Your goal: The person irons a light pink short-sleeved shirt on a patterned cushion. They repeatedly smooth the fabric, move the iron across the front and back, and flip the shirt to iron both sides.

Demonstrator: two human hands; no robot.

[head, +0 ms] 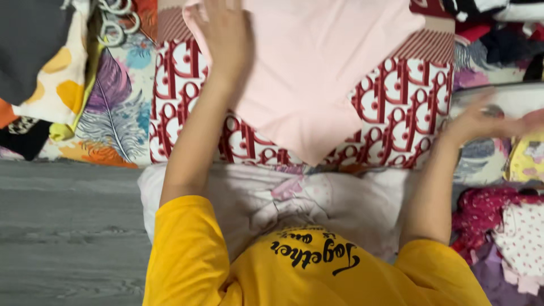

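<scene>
A red-and-white patterned fabric surface (396, 107) spreads across the middle, and on it lies a pale pink folded cotton garment (309, 73), one corner pointing toward the person. The left hand (224, 34) rests flat on the garment's left part, fingers spread and gripping nothing. The right hand (481, 119), blurred, hovers open near a yellow printed cloth (527, 158) at the right edge, beside a heap of pink and white dotted clothes (510, 226).

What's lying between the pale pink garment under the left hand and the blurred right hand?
In the head view, only the red-and-white patterned cloth lies between pale pink garment and right hand.
</scene>
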